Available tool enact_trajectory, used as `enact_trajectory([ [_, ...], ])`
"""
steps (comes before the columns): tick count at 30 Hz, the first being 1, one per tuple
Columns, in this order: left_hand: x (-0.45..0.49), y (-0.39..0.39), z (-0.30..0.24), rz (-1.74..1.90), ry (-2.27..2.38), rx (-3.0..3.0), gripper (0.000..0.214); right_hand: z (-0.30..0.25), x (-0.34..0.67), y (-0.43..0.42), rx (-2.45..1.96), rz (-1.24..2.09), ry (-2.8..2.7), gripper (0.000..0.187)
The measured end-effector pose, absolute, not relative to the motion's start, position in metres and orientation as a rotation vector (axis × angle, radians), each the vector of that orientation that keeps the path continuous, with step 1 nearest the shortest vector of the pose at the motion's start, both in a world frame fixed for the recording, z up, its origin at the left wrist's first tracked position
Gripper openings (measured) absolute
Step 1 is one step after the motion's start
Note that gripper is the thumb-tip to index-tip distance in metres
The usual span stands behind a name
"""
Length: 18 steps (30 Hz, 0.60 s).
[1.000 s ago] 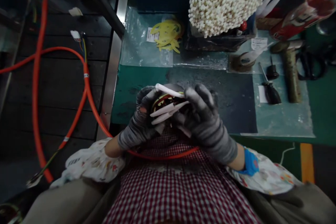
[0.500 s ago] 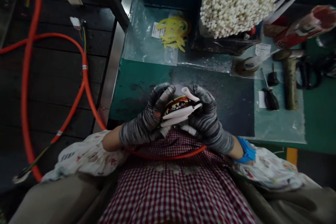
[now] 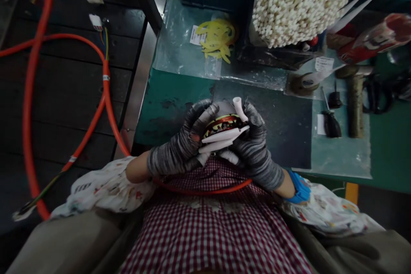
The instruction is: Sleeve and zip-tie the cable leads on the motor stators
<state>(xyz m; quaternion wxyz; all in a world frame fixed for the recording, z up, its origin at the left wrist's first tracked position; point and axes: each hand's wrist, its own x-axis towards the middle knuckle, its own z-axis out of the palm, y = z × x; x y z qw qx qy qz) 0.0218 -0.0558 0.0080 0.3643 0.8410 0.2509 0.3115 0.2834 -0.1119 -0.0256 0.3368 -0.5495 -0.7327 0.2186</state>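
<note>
Head view. Since a second ago: short white plastic tube [image 3: 238, 108] swung from lying flat across the top of the workpiece to standing nearly upright at its right edge; both hands drawn closer together, shifted slightly right in the frame.

Left hand [image 3: 186, 141], in a grey knit glove, curled around the left side of the round motor stator with copper-and-yellow windings [image 3: 221, 123], fingers closed on it. Right hand [image 3: 255, 147], same kind of glove, closed on the stator's right side, fingertips pinching the tube. Stator held at centre frame, above the red-and-white checked apron [image 3: 212, 231], just in front of the green bench edge [image 3: 167, 111].

Counted: two white flat strips [image 3: 224, 137] crossing the stator's front; one tube in hand; one orange cable [image 3: 105, 94] looping at left; one big bundle of white tubes [image 3: 298, 0] at upper right; one bag of yellow pieces [image 3: 216, 38]; two black-handled screwdrivers [image 3: 330, 122] at right; one wooden-handled hammer [image 3: 355, 102] just beside them.
</note>
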Motion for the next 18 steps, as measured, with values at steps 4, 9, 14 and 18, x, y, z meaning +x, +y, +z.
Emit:
enact_trajectory([
  [4, 0.022, -0.057, 0.009, 0.789, 0.628, 2.116, 0.101, -0.02, 0.282, -0.114, -1.378, 0.582, -1.827, 0.111],
  [9, 0.023, -0.059, 0.008, 0.838, 0.768, 1.96, 0.093, -0.018, 0.283, -0.114, -1.354, 0.561, -1.914, 0.112],
  [14, 0.026, -0.059, 0.009, 0.814, 0.734, 1.92, 0.088, -0.011, 0.275, -0.114, -1.409, 0.549, -1.831, 0.101],
  [18, 0.037, -0.068, -0.003, 0.996, 0.801, 1.906, 0.095, -0.007, 0.271, -0.117, -1.427, 0.544, -1.81, 0.093],
])
